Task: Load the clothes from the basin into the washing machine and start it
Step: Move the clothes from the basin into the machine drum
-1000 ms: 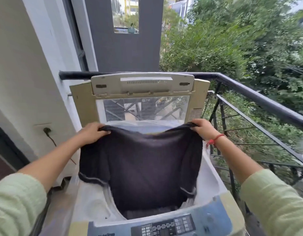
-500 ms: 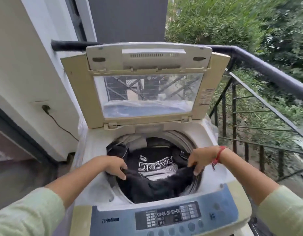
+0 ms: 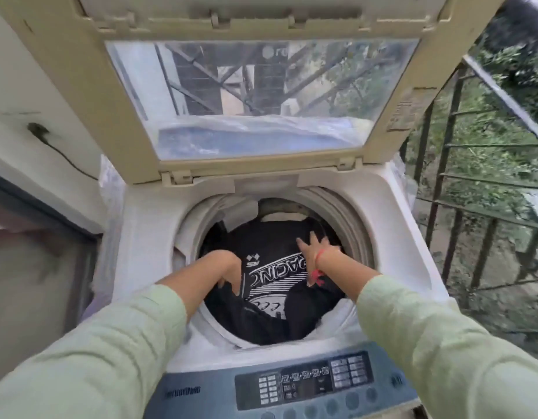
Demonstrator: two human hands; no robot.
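Observation:
The top-loading washing machine (image 3: 146, 237) stands with its lid (image 3: 80, 86) raised upright. A black T-shirt (image 3: 270, 237) with white print lies in the drum on top of other dark clothes. Both my hands reach into the drum. My left hand (image 3: 228, 273) is at the left side of the shirt, its fingers bent down into a fold of the fabric. My right hand (image 3: 311, 252) lies flat on the shirt with its fingers spread, pressing it down. The basin is out of view.
The blue control panel (image 3: 304, 385) with its buttons runs along the machine's front edge, just below my forearms. A dark metal railing (image 3: 503, 95) borders the right side, with greenery beyond. A plug and cord (image 3: 38, 131) hang on the wall at left.
The dark shirt, held spread above the machine a second ago, has gone down into the drum. My hands followed it in, and my right hand let go and flattened on it.

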